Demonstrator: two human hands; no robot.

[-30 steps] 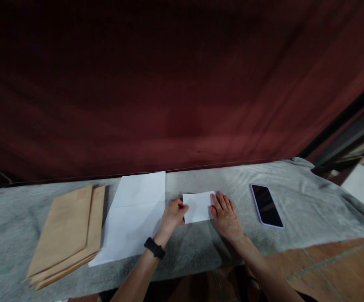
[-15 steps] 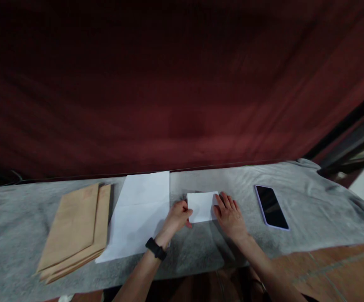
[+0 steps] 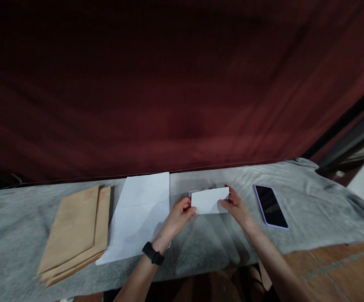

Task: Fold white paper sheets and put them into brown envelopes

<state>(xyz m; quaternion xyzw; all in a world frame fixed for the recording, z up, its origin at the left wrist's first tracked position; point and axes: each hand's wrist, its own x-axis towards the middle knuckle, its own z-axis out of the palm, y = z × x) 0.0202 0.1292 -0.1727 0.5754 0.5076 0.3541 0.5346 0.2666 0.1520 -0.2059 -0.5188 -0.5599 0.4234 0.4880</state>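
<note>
Nearest the camera, a black watch (image 3: pixel 153 253) is sitting on the left wrist, and both forearms are reaching forward over the bench (image 3: pixel 200 251), which is lying under a grey cloth (image 3: pixel 320 209). The left hand (image 3: pixel 180 214) is closing its fingers (image 3: pixel 190 209) on the left end of a small folded paper (image 3: pixel 210 200), thumb and fingertips pinching the edge. The right hand (image 3: pixel 236 207) is gripping the opposite end the same way, its fingers (image 3: pixel 224 204) curling round the right edge. The folded paper is stretching between the two hands, held by both ends just above the cloth near the middle of the bench, with its long side running left to right.

Half a second ago the right hand was lying flat, palm down, on the paper's right edge, and the paper was resting flat on the cloth; now that hand is pinching instead of pressing, and the paper is looking longer and narrower.

Left of the hands, white sheets (image 3: pixel 139 209) are lying flat, with brown envelopes (image 3: pixel 75 230) stacked beyond them to the left. To the right, a dark phone (image 3: pixel 270 206) is lying face up. Farthest back, a red curtain (image 3: pixel 182 92) is hanging behind the bench.
</note>
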